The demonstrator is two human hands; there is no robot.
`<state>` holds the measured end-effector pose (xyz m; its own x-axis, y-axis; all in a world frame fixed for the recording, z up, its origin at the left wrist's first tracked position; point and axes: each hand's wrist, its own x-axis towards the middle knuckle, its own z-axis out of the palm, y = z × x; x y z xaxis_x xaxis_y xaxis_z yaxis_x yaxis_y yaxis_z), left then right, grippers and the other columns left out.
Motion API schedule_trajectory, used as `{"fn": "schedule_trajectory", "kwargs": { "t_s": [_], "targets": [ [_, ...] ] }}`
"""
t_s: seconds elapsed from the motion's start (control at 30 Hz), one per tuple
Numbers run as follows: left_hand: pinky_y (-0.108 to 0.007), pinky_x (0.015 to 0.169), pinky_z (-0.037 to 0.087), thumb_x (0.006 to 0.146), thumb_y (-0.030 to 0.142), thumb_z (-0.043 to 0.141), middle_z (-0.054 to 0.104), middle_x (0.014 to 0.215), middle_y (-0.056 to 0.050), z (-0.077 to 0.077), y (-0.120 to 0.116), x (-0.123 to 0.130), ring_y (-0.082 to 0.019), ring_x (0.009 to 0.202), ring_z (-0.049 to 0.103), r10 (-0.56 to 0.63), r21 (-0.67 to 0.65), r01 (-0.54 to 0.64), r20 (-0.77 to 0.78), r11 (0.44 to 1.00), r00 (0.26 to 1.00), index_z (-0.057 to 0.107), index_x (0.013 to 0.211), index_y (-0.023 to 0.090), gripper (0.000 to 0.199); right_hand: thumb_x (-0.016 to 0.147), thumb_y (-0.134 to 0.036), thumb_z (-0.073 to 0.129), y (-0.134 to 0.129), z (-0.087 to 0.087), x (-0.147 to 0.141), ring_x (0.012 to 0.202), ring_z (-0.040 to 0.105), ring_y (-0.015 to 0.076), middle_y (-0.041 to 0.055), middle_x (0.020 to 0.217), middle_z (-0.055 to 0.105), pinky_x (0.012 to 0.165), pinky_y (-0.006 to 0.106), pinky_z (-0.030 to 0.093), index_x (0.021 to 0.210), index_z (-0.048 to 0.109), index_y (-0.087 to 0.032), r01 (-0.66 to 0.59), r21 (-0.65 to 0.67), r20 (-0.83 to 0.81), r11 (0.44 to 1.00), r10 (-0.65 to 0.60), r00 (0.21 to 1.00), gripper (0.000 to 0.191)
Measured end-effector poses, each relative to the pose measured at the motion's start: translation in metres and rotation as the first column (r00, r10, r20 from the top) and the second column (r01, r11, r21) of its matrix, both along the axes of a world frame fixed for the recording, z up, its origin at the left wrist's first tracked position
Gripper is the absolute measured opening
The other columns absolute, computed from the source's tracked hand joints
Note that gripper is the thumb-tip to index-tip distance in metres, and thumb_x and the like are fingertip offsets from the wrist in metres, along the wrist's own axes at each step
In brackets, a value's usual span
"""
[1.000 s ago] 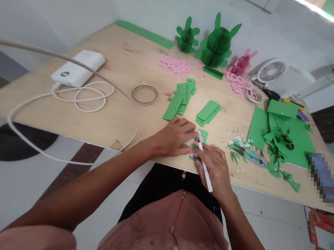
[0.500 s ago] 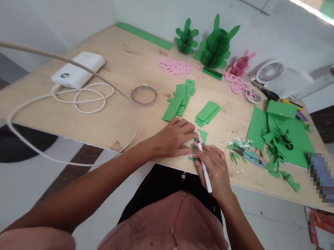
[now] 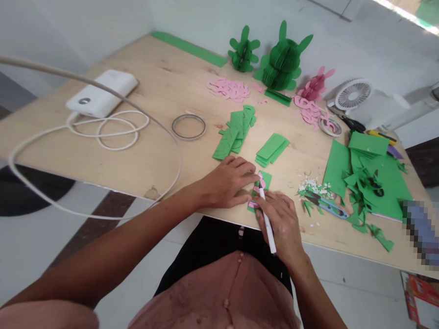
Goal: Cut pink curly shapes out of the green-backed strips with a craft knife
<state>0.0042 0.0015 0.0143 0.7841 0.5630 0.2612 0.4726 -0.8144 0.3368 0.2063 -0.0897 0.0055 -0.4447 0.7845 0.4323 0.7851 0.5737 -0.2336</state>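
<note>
My right hand point(image 3: 282, 221) is closed round a white pen point(image 3: 269, 231), its dark tip resting at a pink paper cutout point(image 3: 262, 182). Beneath the cutout lies a small green paper strip point(image 3: 268, 177) near the table's front edge. My left hand point(image 3: 229, 183) lies on the table with fingers stretched and thumb apart, its fingertips against the cutout's left side. Both hands cover part of the cutout. Just beyond are a stack of green paper strips point(image 3: 272, 149) and several green pieces with drawn outlines point(image 3: 236, 131).
Right of my hands are white and green scraps, blue thread snips point(image 3: 327, 205) and green paper sheets point(image 3: 391, 178). A tape ring point(image 3: 189, 127) and a white power bank point(image 3: 104, 94) with cable lie left. Folded paper bunnies point(image 3: 283, 62) and a small fan point(image 3: 353, 95) stand behind.
The view has shifted very slightly. Both hands stay at the pink cutout, and the pen has moved barely, its rear end swinging a little left.
</note>
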Motion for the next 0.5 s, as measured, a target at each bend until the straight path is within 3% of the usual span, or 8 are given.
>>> {"fn": "schedule_trajectory", "kwargs": {
  "t_s": [0.23, 0.5],
  "targets": [
    [-0.044, 0.100, 0.032, 0.081, 0.047, 0.064, 0.057, 0.121, -0.011, 0.0023, -0.0007, 0.0004, -0.030, 0.116, 0.045, -0.004, -0.002, 0.004, -0.011, 1.000, 1.000, 0.058, 0.121, 0.019, 0.050, 0.095, -0.016, 0.051, -0.0003, -0.0009, 0.0008, 0.115, 0.063, 0.0216, 0.0075, 0.120, 0.070, 0.100, 0.042, 0.041, 0.130, 0.054, -0.024, -0.012, 0.005, -0.004, 1.000, 0.012, 1.000, 0.036],
    [-0.043, 0.099, 0.032, 0.081, 0.046, 0.065, 0.057, 0.121, -0.012, 0.0024, -0.0010, 0.0013, -0.029, 0.116, 0.046, 0.009, -0.004, -0.009, -0.018, 1.000, 1.000, 0.058, 0.122, 0.019, 0.049, 0.095, -0.015, 0.051, -0.0006, 0.0006, 0.0004, 0.115, 0.062, 0.0208, 0.0076, 0.120, 0.069, 0.100, 0.041, 0.040, 0.128, 0.055, -0.023, -0.015, -0.002, -0.005, 1.000, 0.015, 1.000, 0.034]
  ]
}}
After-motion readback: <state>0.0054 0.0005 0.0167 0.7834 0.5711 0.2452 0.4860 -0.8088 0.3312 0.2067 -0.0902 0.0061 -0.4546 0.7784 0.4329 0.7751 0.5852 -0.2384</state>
